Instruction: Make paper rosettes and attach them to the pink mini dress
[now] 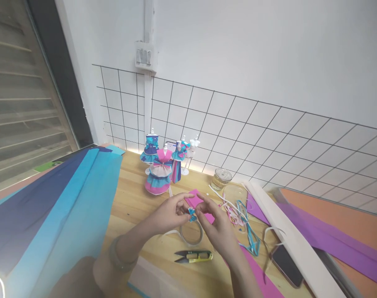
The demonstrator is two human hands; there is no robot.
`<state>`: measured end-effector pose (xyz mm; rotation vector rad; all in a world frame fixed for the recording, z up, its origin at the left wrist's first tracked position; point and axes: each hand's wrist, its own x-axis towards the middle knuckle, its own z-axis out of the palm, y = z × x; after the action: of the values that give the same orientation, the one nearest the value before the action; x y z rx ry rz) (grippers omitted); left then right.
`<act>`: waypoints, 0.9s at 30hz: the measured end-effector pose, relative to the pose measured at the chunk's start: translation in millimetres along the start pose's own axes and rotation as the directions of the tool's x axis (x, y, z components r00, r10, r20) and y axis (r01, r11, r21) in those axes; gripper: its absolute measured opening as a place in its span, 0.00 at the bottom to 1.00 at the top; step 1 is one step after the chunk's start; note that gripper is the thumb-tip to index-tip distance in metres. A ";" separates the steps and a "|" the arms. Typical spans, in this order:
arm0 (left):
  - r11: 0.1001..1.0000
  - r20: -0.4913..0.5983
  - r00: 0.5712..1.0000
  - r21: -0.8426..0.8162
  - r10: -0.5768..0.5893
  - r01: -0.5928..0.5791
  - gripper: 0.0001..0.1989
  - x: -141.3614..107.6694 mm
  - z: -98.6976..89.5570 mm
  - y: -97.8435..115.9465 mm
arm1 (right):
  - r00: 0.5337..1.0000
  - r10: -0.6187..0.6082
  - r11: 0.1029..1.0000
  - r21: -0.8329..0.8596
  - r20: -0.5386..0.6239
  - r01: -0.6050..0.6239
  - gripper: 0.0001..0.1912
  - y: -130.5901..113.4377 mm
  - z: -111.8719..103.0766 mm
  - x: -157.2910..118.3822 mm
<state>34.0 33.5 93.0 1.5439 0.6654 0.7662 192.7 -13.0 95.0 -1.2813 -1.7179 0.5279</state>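
Above the middle of the wooden table, my left hand (172, 213) is closed on a small pleated blue piece (192, 214). My right hand (215, 221) meets it from the right, its thumb and fingers pinched at the same piece. Beneath the hands lie a ring-shaped roll (191, 241) and pink paper (194, 198). Nearer to me are thread snips (194, 256) with a yellow handle. Behind my left hand stands a miniature mannequin in a pink, white and blue dress (158, 182).
More dressed mannequins (151, 145) stand behind. A glass jar (221, 179), tangled ribbons (252, 236) and a phone (287, 265) are on the right. Blue sheets (98, 186) cover the left side. A wire grid (213, 120) lines the wall.
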 end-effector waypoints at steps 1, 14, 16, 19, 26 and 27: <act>1.000 0.000 1.000 -0.014 0.002 -0.002 0.27 0.6 -0.9 -1.6 | 1.000 -0.008 1.000 -0.006 -0.011 0.008 0.18 -0.2 -0.3 -0.1; 0.994 -0.039 0.997 -0.098 -0.059 0.055 0.12 7.0 -5.1 -5.2 | 0.998 -0.031 0.999 -0.007 -0.057 0.031 0.18 0.3 -2.1 0.6; 0.994 -0.067 0.996 -0.101 -0.058 0.051 0.11 7.7 -5.7 -6.7 | 0.997 -0.033 0.999 -0.008 -0.063 0.032 0.18 0.5 -2.3 0.5; 0.993 -0.080 0.996 -0.110 -0.048 0.039 0.10 8.4 -6.9 -8.4 | 0.997 -0.026 1.000 0.013 -0.066 0.027 0.18 2.0 -2.7 0.8; 0.993 -0.065 0.997 -0.110 -0.046 0.039 0.09 7.0 -4.7 -6.4 | 0.999 0.004 0.996 0.086 -0.042 0.000 0.17 1.5 -1.7 1.3; 0.993 -0.057 0.997 -0.108 -0.046 0.039 0.09 6.5 -4.2 -5.7 | 0.999 0.001 0.997 0.080 -0.042 0.003 0.18 1.2 -1.3 1.1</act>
<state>34.8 41.8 88.1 1.4103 0.6877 0.8052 194.4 -11.8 95.2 -1.2260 -1.6464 0.5602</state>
